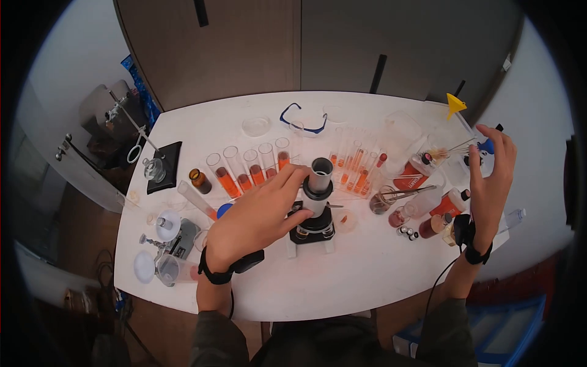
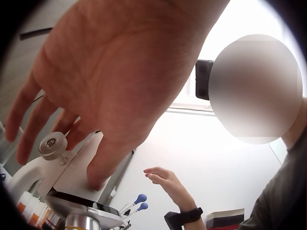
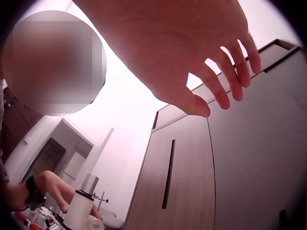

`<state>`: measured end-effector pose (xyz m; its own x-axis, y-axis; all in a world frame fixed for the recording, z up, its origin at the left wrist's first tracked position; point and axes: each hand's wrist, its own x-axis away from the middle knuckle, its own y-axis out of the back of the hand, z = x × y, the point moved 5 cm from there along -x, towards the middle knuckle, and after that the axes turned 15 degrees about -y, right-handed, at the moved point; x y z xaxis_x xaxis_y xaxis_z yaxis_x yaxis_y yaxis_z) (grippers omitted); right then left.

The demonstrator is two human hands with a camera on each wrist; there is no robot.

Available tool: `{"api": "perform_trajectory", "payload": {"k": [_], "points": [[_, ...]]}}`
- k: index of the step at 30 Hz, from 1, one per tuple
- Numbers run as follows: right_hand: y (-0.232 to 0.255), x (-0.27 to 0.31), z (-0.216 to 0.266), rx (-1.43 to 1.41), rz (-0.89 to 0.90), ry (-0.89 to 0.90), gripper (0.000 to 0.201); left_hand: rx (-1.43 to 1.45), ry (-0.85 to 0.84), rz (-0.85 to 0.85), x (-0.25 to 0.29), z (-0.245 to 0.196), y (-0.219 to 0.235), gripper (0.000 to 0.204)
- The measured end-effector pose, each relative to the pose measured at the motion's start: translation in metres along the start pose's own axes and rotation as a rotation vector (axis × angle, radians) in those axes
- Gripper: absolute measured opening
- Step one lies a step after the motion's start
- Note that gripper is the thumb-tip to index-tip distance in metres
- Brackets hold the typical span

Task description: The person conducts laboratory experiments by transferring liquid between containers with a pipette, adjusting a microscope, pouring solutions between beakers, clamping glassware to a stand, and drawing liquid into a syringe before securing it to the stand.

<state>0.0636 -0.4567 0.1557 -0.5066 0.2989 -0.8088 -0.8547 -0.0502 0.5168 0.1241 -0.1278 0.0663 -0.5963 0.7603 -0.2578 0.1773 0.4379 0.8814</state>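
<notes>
A microscope with a grey eyepiece tube stands upright near the middle of the white table. My left hand is at its left side, thumb and fingers around the body below the eyepiece; in the left wrist view the left hand has its thumb against the white body, beside a round knob. My right hand is raised above the bottles at the right, fingers spread and slightly bent, holding nothing. The right wrist view shows the right hand in the air, away from the microscope.
Large tubes of orange liquid stand behind the left hand, smaller racked tubes behind the microscope. Bottles and a beaker are at the right. A balance and a stand are at the left; blue-rimmed goggles lie behind.
</notes>
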Motion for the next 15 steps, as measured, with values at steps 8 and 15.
{"api": "perform_trajectory", "payload": {"k": [8,15], "points": [[-0.005,0.051,0.098,-0.494,0.542,0.103,0.037,-0.119,-0.062,-0.141,0.022,-0.021,0.019,0.062],[-0.041,0.064,0.127,-0.430,0.724,0.204,0.044,-0.187,0.076,-0.346,0.069,-0.052,0.064,0.041]]}}
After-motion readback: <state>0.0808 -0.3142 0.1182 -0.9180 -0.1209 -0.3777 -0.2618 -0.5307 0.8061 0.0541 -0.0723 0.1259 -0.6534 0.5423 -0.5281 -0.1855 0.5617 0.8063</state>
